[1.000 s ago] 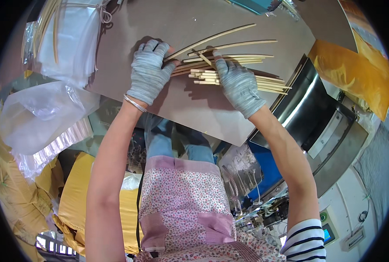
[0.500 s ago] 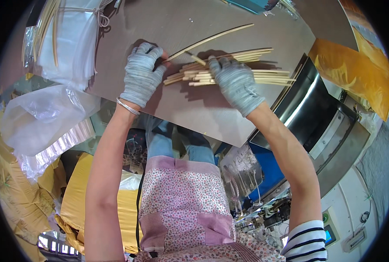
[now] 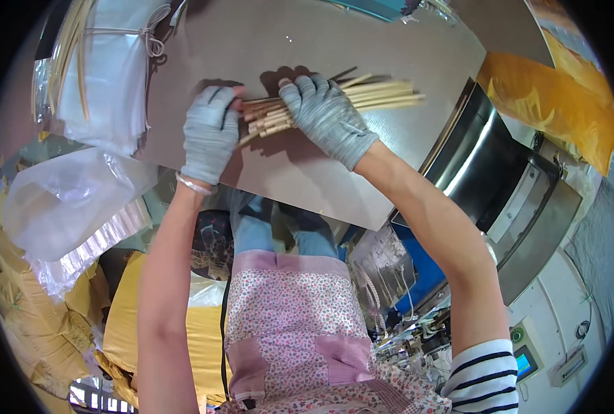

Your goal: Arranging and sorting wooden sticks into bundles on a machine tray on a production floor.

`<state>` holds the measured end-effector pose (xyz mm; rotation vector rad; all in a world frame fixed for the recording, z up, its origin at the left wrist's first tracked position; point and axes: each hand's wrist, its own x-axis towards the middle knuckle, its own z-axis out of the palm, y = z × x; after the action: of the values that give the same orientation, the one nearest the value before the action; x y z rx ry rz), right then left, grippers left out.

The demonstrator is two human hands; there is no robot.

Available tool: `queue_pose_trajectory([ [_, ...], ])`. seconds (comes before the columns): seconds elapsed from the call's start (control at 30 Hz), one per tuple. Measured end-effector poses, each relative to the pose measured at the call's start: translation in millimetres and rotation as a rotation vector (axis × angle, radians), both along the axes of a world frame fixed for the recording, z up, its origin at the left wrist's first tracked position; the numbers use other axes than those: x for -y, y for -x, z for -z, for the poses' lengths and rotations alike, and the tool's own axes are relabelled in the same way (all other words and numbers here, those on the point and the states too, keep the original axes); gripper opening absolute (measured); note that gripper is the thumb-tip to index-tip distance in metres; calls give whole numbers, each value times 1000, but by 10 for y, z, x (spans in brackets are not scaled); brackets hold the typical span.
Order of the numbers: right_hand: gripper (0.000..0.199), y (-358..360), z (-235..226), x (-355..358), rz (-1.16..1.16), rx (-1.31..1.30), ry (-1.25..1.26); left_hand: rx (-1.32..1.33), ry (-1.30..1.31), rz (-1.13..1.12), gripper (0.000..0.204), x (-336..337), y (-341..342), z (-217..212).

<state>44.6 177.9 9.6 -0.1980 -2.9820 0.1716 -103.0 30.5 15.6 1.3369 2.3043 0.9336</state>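
A loose bundle of thin, pale wooden sticks (image 3: 383, 95) lies just above the grey-brown tabletop, its right ends blurred by motion. My right hand (image 3: 324, 114), in a grey knitted glove with bare fingertips, is closed over the middle of the bundle. At the bundle's left ends is my left hand (image 3: 210, 134), gloved alike, fingers curled together and fingertips against the stick ends. What its fingers hold, if anything, is hidden. One stick sticks out lower than the others beside the left hand.
Clear plastic bags (image 3: 110, 83) tied with cord lie at the table's left, with long bent sticks (image 3: 69, 58) beside them. A shiny black curved panel (image 3: 476, 152) borders the table (image 3: 321, 186) on the right. Orange-yellow sheeting (image 3: 548, 103) is beyond it. A teal object (image 3: 372, 7) sits at the far edge.
My right hand has moved left with the sticks, bringing their left ends up to my left hand. The long stick that angled away from my left hand no longer stands out.
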Motion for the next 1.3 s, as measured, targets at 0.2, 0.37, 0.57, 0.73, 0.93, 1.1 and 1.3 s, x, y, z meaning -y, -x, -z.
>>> queue_pose_trajectory([
  [0.2,23,153,-95,-62,118,323,138,40,-4,-407,22,325,-176,-125],
  [0.37,28,134,-560,-200,582,265,878,23,-38,-272,26,229,-317,-16],
  [0.57,33,-419,-1200,-404,618,-812,1148,211,-183,-90,42,-205,-638,-287],
  [0.73,54,-592,-1117,-456,491,-946,938,145,-181,19,55,-413,-728,-138],
  [0.93,50,-595,-716,-176,726,-784,971,92,-132,179,68,-504,-770,50],
  [1.1,17,-675,-610,-477,1097,-933,1777,120,-95,157,68,-545,-829,17],
  [1.3,13,-741,-425,-524,1480,-517,2299,1814,36,-103,43,-686,-670,-264],
])
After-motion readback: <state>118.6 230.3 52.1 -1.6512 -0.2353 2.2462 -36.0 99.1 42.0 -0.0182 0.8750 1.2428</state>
